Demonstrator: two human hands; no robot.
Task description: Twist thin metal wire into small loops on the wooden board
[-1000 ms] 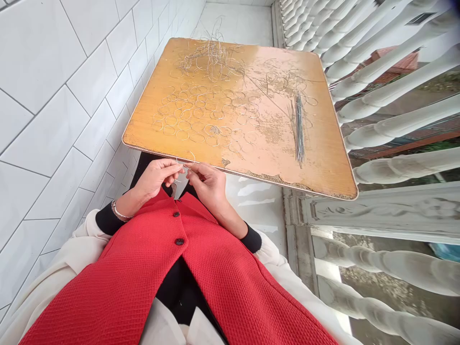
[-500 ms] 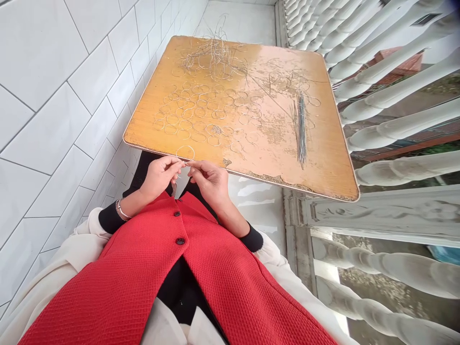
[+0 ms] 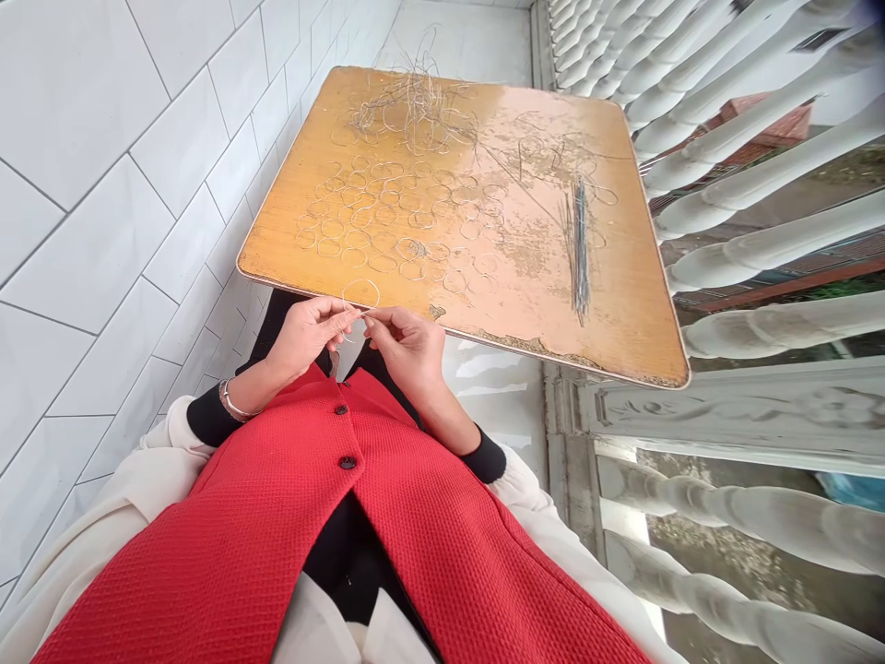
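Note:
Between my two hands, just off the near edge of the table, is a thin wire ring (image 3: 377, 293) that stands up above the fingers. My left hand (image 3: 308, 334) pinches it from the left with thumb and fingers. From the right, my right hand (image 3: 409, 346) pinches the wire close to the left fingertips. The exact spot where the wire meets the fingers is too small to make out. On the tabletop ahead lie many similar wire rings (image 3: 363, 217), spread in loose rows.
The wooden table (image 3: 277, 244) has a worn, peeling patch on its right part. A tangled heap of wire (image 3: 415, 106) lies at the far side. A bundle of straight wires (image 3: 579, 254) rests at the right. White balusters (image 3: 753, 258) line the right; a tiled wall (image 3: 138, 203) stands left.
Both hands have shifted very slightly, the right hand a little to the right. The ring between them has moved a touch to the right with them.

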